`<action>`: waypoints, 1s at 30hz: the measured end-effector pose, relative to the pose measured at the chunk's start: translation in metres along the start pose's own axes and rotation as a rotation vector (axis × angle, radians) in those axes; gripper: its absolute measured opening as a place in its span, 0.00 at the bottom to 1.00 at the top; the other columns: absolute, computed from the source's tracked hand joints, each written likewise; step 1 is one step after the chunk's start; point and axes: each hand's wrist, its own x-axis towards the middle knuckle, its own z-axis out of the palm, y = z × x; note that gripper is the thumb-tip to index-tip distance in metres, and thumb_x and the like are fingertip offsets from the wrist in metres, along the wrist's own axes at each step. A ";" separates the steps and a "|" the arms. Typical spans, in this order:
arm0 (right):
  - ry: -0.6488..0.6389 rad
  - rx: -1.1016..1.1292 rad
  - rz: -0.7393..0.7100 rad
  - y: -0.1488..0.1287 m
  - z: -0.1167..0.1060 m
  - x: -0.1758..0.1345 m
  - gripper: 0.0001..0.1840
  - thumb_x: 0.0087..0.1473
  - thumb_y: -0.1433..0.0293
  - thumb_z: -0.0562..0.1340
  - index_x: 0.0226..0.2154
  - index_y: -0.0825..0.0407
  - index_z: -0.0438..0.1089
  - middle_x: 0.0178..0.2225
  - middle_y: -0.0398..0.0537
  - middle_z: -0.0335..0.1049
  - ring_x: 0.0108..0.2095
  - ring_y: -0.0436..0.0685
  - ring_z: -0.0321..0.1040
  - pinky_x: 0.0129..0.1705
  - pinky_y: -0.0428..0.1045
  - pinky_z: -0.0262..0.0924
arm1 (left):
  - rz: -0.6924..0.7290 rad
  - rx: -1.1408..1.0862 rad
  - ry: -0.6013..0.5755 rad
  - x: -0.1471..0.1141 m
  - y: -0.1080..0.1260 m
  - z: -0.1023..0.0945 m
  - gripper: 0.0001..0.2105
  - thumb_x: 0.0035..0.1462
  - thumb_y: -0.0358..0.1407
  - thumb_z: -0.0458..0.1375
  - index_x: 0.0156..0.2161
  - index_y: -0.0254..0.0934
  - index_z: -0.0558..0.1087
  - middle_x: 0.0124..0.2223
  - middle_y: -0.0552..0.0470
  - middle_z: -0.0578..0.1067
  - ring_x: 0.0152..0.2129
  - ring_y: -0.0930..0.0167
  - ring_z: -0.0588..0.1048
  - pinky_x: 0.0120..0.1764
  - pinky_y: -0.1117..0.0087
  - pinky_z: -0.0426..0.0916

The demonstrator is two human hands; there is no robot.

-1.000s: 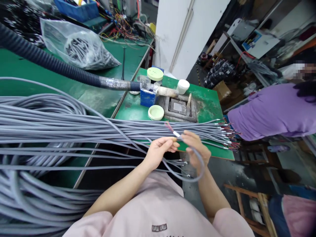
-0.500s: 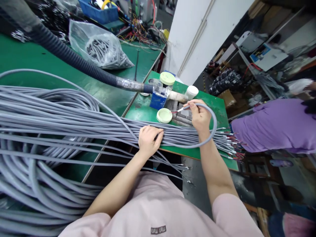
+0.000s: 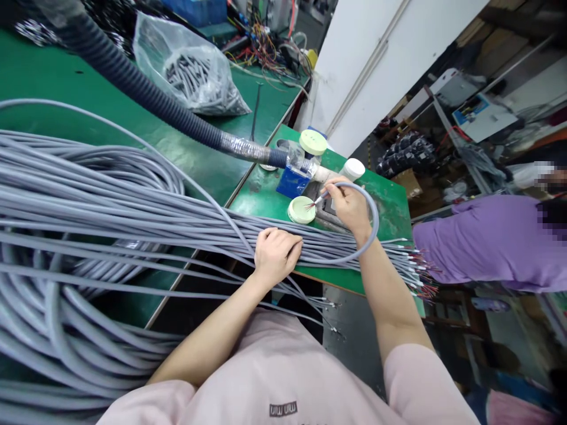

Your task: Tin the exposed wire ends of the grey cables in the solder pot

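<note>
A: ok so what's the right hand [image 3: 348, 206] up to?

B: Fingers pinched together on a grey cable [image 3: 376, 215], close to its end. The thin wires [image 3: 310, 206] poking out show over the shallow green dish [image 3: 302, 213], inside its rim from this angle. The rest of that cable bends round in a loop past the wrist and back to the bundle [image 3: 133, 209].

A: And the left hand [image 3: 275, 251]?

B: Lying on the bundle, back of the hand up, fingers curled and bunched close. Can't tell if it's actually gripping any of the cables, the underside is hidden.

A: What else is near the dish?

B: Blue box [image 3: 292, 182] just behind it, with a fat ribbed hose [image 3: 155, 94] running across the top. White tub [image 3: 353, 170] beyond the right hand, and a green lid [image 3: 313, 141] past the box. All of that is on the green bench [image 3: 248, 203].

A: Bundle's huge lol

B: Yeah, it comes in from the left and crosses the bench, ending in a fan of red and dark wire ends [image 3: 425, 274]. Clear bag [image 3: 190, 71] of short grey pieces further back, and a co-worker in a purple top [image 3: 482, 242] off to the right.
</note>
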 end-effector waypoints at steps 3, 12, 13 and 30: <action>-0.021 -0.017 -0.001 0.001 0.004 0.003 0.12 0.58 0.62 0.55 0.33 0.52 0.69 0.29 0.45 0.72 0.29 0.52 0.69 0.36 0.48 0.62 | 0.017 0.009 0.011 0.000 0.000 0.000 0.07 0.58 0.34 0.55 0.37 0.40 0.75 0.34 0.52 0.79 0.34 0.69 0.74 0.46 0.62 0.57; -0.053 -0.046 -0.032 0.010 0.015 0.008 0.11 0.59 0.64 0.54 0.31 0.52 0.69 0.28 0.44 0.72 0.29 0.52 0.69 0.37 0.48 0.61 | 0.035 0.001 0.021 0.000 -0.001 0.000 0.06 0.57 0.33 0.55 0.37 0.39 0.75 0.34 0.52 0.79 0.33 0.69 0.74 0.45 0.63 0.58; -0.056 -0.047 -0.032 0.011 0.016 0.008 0.11 0.59 0.64 0.54 0.31 0.52 0.69 0.28 0.44 0.72 0.29 0.52 0.69 0.37 0.48 0.61 | 0.043 0.009 0.026 0.000 -0.001 0.000 0.06 0.57 0.33 0.55 0.37 0.39 0.74 0.34 0.52 0.79 0.33 0.70 0.74 0.45 0.63 0.58; 0.217 -0.220 -0.050 0.019 -0.040 -0.004 0.09 0.58 0.66 0.56 0.31 0.51 0.69 0.28 0.43 0.73 0.29 0.52 0.72 0.35 0.47 0.65 | 0.095 0.048 0.081 0.001 -0.001 0.000 0.04 0.55 0.31 0.58 0.36 0.38 0.74 0.32 0.54 0.79 0.32 0.71 0.75 0.44 0.65 0.60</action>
